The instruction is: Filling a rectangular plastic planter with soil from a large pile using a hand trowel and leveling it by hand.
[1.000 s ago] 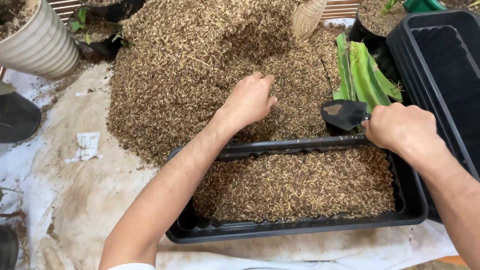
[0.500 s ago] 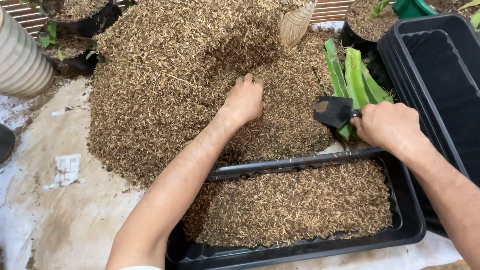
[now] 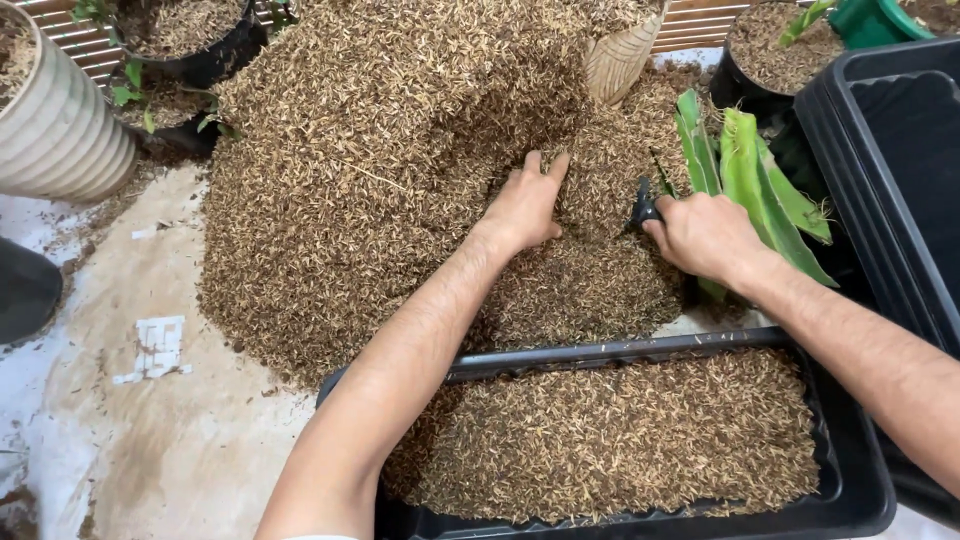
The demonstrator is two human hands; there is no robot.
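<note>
From the head camera, I am looking down at a big heap of dry husk mix (image 3: 380,150) that fills the upper middle of the view. My left hand (image 3: 527,208) is lying flat on the heap near the centre, fingers spread and open, cupping the loose husk toward the tool at its 3 o'clock. My right hand (image 3: 703,236) is closed round the handle of a small black trowel (image 3: 643,207), whose blade is tilted edge-on and biting into the heap between my two hands.

At 6 o'clock from the hands, the black rectangular planter tray (image 3: 850,455) is sitting just below the foot of the heap, already carrying a layer of the same husk mix. At 3 o'clock from my right hand a green cactus-like cutting (image 3: 752,170) is lying just beside it, and an empty black tub (image 3: 900,170) is standing at the right edge. A ribbed beige pot (image 3: 60,140) is standing at 9 o'clock, dark pots with small plants (image 3: 190,50) at 11 o'clock, and a white ground sheet (image 3: 130,400) is spreading out at lower left.

As I judge it, doing this well means keeping the blade low and level, pressing the husk onto it with the flat left palm, and steering clear of the cutting.
</note>
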